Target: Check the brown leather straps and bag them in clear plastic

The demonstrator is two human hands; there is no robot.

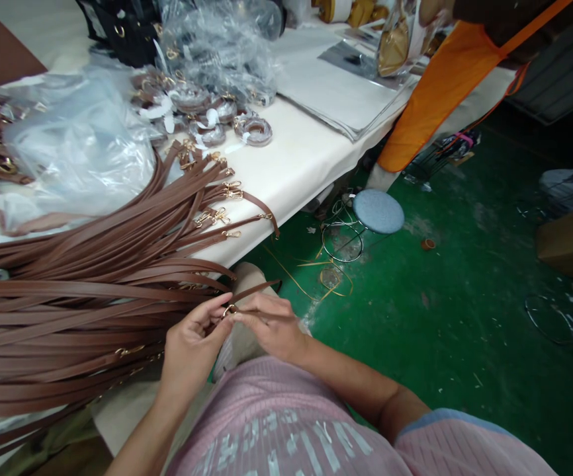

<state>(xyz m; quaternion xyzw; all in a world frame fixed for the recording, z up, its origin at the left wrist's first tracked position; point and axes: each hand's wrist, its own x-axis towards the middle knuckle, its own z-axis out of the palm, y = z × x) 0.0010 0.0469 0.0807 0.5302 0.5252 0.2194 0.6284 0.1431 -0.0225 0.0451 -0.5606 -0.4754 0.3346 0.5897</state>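
Both my hands meet over my lap, just off the table's front edge. Between the fingertips of my left hand is a small gold metal buckle or ring, pinched by thumb and fingers. My right hand is closed on a brown leather strap right beside that metal piece. Part of the strap is hidden behind my fingers. To the left, a thick bundle of brown straps lies along the table, with gold clasps at several ends.
Coiled, plastic-wrapped straps and clear plastic bags cover the white table. Flat sheets lie farther back. A person in an orange apron stands at the table's far side. A round stool stands on the green floor.
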